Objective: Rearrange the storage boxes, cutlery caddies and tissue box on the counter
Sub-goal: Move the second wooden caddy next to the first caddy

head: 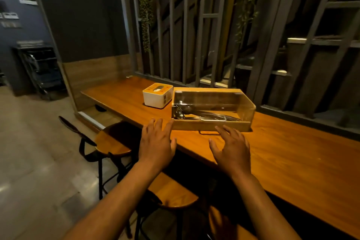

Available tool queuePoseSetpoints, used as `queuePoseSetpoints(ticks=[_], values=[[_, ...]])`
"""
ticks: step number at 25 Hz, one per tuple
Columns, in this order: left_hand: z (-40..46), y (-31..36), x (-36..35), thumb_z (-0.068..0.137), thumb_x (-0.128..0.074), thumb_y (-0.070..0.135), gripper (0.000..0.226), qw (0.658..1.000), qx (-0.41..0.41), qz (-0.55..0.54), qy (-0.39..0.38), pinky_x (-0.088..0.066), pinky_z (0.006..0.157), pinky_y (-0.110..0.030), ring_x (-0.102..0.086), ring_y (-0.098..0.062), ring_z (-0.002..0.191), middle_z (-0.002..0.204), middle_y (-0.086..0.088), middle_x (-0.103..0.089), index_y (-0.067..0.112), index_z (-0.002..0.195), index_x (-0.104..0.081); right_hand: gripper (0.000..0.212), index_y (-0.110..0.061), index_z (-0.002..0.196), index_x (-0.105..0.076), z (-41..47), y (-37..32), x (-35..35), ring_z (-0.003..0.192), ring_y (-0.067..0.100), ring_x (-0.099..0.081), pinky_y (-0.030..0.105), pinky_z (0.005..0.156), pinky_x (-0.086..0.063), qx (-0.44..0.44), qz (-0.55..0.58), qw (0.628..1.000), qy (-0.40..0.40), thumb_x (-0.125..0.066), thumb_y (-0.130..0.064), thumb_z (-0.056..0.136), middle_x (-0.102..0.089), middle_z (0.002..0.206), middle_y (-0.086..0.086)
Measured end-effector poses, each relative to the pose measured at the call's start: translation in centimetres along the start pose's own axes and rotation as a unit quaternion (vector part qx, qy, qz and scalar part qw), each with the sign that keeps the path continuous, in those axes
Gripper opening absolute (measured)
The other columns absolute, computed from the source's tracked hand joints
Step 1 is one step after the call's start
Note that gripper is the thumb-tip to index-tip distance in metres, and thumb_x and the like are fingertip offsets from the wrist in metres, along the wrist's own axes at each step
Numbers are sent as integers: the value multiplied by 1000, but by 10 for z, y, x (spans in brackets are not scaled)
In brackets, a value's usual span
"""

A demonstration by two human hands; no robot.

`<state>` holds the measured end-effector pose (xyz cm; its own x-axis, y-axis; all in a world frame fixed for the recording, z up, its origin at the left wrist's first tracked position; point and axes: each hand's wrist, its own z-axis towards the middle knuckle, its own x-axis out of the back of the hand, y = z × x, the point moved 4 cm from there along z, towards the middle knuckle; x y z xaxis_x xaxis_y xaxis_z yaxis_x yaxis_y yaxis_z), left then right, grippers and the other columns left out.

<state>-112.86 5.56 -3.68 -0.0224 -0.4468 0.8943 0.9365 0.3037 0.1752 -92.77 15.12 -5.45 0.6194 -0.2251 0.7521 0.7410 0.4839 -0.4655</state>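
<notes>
A wooden cutlery caddy (212, 125) with a clear plastic cover stands on the long wooden counter (292, 154); metal cutlery lies inside it. Just left of it sits a white tissue box (156, 96) with an orange top. My left hand (156, 142) hovers with fingers spread near the caddy's front left corner, its fingertips almost at the wood. My right hand (231, 147) is spread open just in front of the caddy's front wall, above the small metal handle there. Neither hand holds anything.
Two round wooden stools (114, 142) (175, 194) with black metal frames stand under the counter's near edge. A slatted grey partition with hanging plants runs behind the counter. A dark rack (41, 68) stands far left by the wall.
</notes>
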Motion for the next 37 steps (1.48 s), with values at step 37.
queuePoseSetpoints(ticks=[37], values=[[231,-33,-143,90,-53,56,62,868,22,-424,-259,-43,104,-46,-51,-30,127,140,-6,-55,24,142,-42,61,-33,130,-57,93,-9,-93,144,17,-28,25,104,-28,-124,-45,983,131,-61,-62,77,-47,146,-9]])
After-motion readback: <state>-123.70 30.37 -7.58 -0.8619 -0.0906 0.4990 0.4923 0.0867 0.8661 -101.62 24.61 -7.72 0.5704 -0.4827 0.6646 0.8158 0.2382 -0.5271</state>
